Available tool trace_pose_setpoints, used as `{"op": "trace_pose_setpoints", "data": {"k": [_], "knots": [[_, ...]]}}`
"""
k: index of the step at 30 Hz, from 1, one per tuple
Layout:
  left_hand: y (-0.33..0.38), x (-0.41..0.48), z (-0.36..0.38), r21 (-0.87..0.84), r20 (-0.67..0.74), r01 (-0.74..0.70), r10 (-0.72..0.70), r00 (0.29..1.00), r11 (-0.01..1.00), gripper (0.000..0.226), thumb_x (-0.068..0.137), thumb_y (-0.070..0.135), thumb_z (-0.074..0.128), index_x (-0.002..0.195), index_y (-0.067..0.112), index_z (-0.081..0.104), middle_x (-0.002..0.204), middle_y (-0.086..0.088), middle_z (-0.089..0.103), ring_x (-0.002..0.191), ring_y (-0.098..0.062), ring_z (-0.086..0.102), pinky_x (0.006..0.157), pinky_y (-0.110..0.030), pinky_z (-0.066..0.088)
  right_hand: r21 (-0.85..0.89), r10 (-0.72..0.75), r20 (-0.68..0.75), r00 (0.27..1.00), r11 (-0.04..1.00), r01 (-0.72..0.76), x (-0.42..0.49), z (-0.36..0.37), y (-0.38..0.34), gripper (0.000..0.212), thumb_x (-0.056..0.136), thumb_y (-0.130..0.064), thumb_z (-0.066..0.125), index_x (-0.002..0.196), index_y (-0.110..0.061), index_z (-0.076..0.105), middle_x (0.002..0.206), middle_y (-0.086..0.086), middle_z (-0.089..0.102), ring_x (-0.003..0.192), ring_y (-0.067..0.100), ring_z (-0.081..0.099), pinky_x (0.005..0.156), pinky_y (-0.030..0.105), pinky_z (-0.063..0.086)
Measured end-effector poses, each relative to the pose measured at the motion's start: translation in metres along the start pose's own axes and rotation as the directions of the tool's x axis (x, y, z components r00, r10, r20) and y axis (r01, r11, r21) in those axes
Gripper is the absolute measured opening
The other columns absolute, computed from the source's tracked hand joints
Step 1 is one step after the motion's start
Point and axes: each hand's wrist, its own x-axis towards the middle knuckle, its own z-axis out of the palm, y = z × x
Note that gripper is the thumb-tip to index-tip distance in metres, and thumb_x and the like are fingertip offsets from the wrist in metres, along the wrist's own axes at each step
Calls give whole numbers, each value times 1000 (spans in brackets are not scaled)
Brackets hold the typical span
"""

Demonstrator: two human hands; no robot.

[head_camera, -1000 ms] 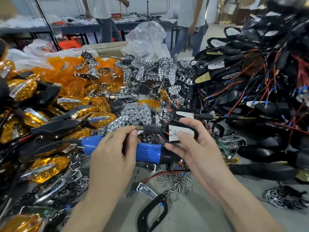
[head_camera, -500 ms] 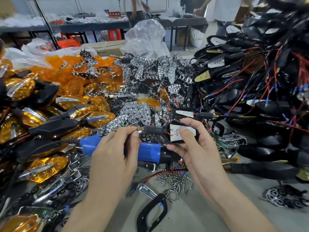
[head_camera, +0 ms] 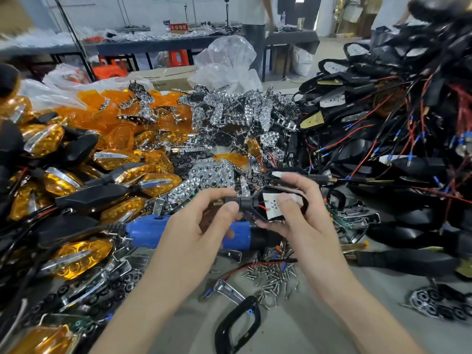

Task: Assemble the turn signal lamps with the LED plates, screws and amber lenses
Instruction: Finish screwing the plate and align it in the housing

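One blue screwdriver [head_camera: 148,231], one held lamp housing [head_camera: 246,204], one loose black bezel [head_camera: 221,333]; screws [head_camera: 273,277], amber lenses [head_camera: 115,116] uncountable

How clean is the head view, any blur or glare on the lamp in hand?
Head view: lamp housing, left hand and right hand fairly sharp; the white LED plate glares bright; upper corners smear, and the wide lens bows the edges.

A small red sign [head_camera: 178,27] with white Chinese characters, apparently "不合格区", stands on the long table [head_camera: 153,44] far beyond the left hand [head_camera: 201,226]. Nearer, also beyond that hand, a cardboard box [head_camera: 163,77] carries faint print, too blurred to read.
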Motion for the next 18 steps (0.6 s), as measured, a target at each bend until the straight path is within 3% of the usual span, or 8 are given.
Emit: {"op": "trace_pose_setpoints", "data": {"k": [2,5,6,9,12,14,16,18], "knots": [[-1,0,0,-52,-15,24,-25,1000,998,13,98,33,53,104,38,64,79,12,72,60,-2,62,58,-12,47,-310,-208,-4,978,930,196,0,-6,-3,26,100,-28,63,115,-49,57,123,-15,59,110,6,64,87,17,50],[-5,-1,0,-23,-53,24,-25,998,999,19,100,27,51,102,41,63,76,8,71,60,-7,61,61,-23,51,-647,-373,108,921,677,350,3,-18,-4,14,96,-28,71,103,-40,67,126,-18,51,114,0,58,90,6,39],[-6,-1,0,-4,-55,18,-18,998,1000,19,99,28,51,102,43,63,75,9,70,62,-8,62,63,-27,52,-698,-359,144,922,623,352,4,-20,-4,9,94,-31,72,102,-34,72,127,-18,51,114,3,58,91,10,40],[-10,-2,1,60,-44,-6,9,999,998,20,98,33,50,102,50,60,76,12,69,66,-11,63,62,-28,50,-793,-297,162,941,528,304,4,-20,-5,29,87,-48,67,104,-26,77,127,-12,58,112,18,61,88,40,53],[-12,-2,0,122,-34,-29,33,999,992,19,97,37,48,102,53,57,78,16,67,72,-8,63,64,-22,49,-843,-307,211,928,423,332,4,-17,-8,29,84,-45,71,103,-24,76,125,-9,64,108,18,59,83,41,55],[-12,-2,0,147,-39,-40,46,998,988,19,99,37,49,102,54,56,79,18,67,74,-6,64,65,-18,48,-835,-274,201,940,454,311,4,-16,-8,24,81,-38,78,102,-26,74,125,-15,64,112,14,57,88,36,50],[-11,-2,1,157,-37,-44,50,998,987,15,97,44,47,103,54,55,79,19,66,76,-6,64,66,-17,48,-774,-217,141,966,584,244,3,-14,-9,15,83,-37,77,95,-32,70,121,-26,62,115,4,55,92,28,44],[-9,-3,1,179,-32,-53,60,998,982,16,94,49,43,102,56,54,80,21,66,77,-6,64,67,-18,47,-714,-155,87,984,679,170,3,-11,-10,8,86,-38,73,86,-37,65,117,-31,61,116,-3,54,96,28,44]]}}
